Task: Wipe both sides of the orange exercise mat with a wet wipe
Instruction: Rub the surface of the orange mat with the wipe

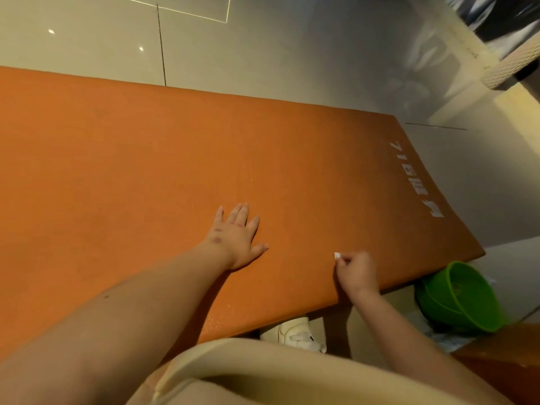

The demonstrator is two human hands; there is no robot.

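One risk, lower right: dropping wet wipe (337, 255) barely pinched by right hand (356, 271); left hand (236, 236) flat on orange exercise mat (146, 156).

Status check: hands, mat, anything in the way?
Left hand flat on orange mat. Right hand pinches white wipe on mat. Green bowl by mat corner, off the surface.

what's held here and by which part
The right hand pinches a white wipe between fingertips, only its end showing; left hand lies flat on the orange mat, holding nothing.

White printed characters (416, 182), near the end of the orange mat (146, 156), sideways, not legible
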